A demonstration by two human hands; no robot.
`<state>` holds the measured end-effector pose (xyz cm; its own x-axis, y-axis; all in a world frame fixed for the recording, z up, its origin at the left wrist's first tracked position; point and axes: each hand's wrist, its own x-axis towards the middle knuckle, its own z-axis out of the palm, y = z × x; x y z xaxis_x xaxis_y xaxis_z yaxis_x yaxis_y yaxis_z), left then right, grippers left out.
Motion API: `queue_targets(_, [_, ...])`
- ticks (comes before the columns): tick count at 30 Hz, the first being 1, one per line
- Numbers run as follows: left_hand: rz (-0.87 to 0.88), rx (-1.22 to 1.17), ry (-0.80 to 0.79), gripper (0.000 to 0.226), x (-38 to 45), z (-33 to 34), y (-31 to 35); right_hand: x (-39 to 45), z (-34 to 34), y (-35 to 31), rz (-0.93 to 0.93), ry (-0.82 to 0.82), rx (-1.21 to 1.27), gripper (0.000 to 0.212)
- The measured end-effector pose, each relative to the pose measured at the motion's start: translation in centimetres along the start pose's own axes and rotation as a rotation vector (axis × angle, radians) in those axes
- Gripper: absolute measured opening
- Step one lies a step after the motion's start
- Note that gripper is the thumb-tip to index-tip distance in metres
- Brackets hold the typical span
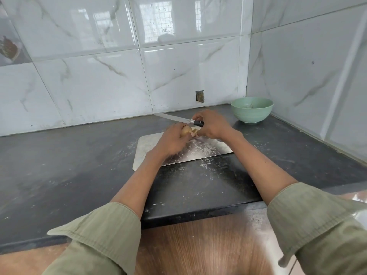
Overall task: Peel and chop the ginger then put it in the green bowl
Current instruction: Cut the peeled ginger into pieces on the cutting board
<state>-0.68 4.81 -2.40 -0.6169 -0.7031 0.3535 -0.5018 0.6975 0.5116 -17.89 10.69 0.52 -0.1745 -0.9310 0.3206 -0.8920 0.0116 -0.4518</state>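
Dark tabletop (pixel 59 175): both hands' fingers clamped on partly skinned ginger (pixel 187 132) over steel cutting board (pixel 143 153), knife (pixel 178 119) idle, green bowl (pixel 252 113) unfilled; chopping pending.

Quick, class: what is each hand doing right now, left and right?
Left hand: closed on the ginger, above the metal cutting board.
Right hand: closed on the knife handle, blade pointing left.

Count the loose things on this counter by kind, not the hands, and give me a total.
Knife: 1
Ginger: 1
Green bowl: 1
Metal cutting board: 1
Total: 4
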Motion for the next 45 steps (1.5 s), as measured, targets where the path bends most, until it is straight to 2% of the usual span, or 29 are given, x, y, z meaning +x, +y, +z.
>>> queue_targets(3, [0.014,-0.014,0.065,0.020,0.1,0.1,0.1,0.0,0.1,0.1,0.003,0.005,0.011,0.051])
queue_targets(6, [-0.004,-0.021,0.110,0.024,0.5,0.5,-0.1,0.0,0.2,0.1,0.009,-0.012,0.038,0.049])
queue_targets(9, [-0.030,-0.031,0.136,0.031,0.7,0.7,-0.2,0.0,0.2,0.2,0.015,-0.009,0.184,0.049])
queue_targets(11, [-0.030,-0.023,0.116,0.037,0.8,0.7,-0.1,-0.1,0.3,0.1,0.007,0.008,0.233,0.047])
queue_targets(16, [-0.033,-0.003,-0.002,0.039,1.2,1.3,-0.3,0.0,0.7,-0.1,-0.027,0.018,0.107,0.042])
queue_targets(19, [-0.055,0.013,-0.050,0.059,1.3,1.4,-0.5,0.1,0.2,0.0,0.004,0.035,0.117,0.040])
queue_targets(21, [-0.032,0.006,-0.045,0.063,1.2,1.6,-0.7,0.1,-0.2,0.2,0.032,0.109,0.136,0.037])
queue_targets(24, [0.042,0.104,-0.033,0.050,1.5,2.0,-0.7,0.0,-1.0,1.0,0.121,0.222,0.180,0.026])
queue_targets(27, [0.057,0.131,-0.039,0.033,1.8,1.8,0.2,-0.1,-1.2,2.0,0.264,0.264,0.356,0.021])
queue_targets(31, [0.025,0.095,0.057,0.015,2.6,2.0,1.0,-0.3,-0.7,2.6,0.358,0.171,0.451,0.027])
queue_targets(34, [-0.007,0.106,0.121,0.017,3.4,2.4,2.0,-0.3,-0.5,2.5,0.351,0.124,0.362,0.024])
queue_targets(38, [-0.034,0.143,0.112,0.015,4.8,3.2,3.5,-0.3,-0.3,2.6,0.436,0.189,0.373,0.017])
queue_targets(45, [-0.128,0.163,0.131,0.022,6.6,4.5,4.1,-0.1,-0.3,2.2,0.548,0.254,0.382,0.026])
